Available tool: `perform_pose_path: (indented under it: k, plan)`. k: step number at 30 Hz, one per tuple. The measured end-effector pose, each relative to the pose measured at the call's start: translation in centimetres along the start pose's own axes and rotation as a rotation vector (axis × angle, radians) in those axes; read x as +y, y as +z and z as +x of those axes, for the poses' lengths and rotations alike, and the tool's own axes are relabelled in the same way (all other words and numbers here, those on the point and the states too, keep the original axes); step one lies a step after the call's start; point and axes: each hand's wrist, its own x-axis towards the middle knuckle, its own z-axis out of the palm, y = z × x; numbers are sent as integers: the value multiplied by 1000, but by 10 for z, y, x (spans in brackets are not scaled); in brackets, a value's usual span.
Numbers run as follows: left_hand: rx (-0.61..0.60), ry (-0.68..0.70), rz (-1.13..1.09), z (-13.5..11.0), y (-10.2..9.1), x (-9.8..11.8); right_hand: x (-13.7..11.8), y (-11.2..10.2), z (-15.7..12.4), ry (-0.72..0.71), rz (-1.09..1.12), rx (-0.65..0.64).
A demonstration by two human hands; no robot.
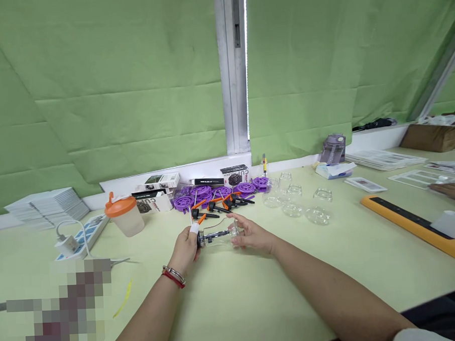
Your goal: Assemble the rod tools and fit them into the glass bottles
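A small clear glass bottle [220, 235] lies sideways just above the pale green table [256, 300], held between both hands. My left hand [185, 248] is closed round its dark cap end; one finger wears a white wrap. My right hand [251, 235] cups the bottle's glass body from the right, fingers curled round it. Behind the hands lie black and orange dropper tops [217, 206] and purple plastic wheels [213, 192]. Several empty clear glass bottles [295, 203] stand to the right of them.
An orange-lidded plastic cup [123, 214], a power strip [81, 236] with a white plug, small boxes [158, 182] and stacked white sheets [44, 206] sit at the left. An orange-edged black bar [414, 225] and another person's hand [452, 191] are at the right.
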Motion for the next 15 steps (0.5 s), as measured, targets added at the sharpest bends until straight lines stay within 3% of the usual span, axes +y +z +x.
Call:
perform_pose_path:
  k: [8,11,15]
  plan:
    - [-4,82,86,0,1,-2,3,4,6,236,32,56]
    - [7,70,77,1,2,-1,3,1,3,143,103,59]
    - [34,38,48,2,1,-2,0,-3,-4,13,148,-40]
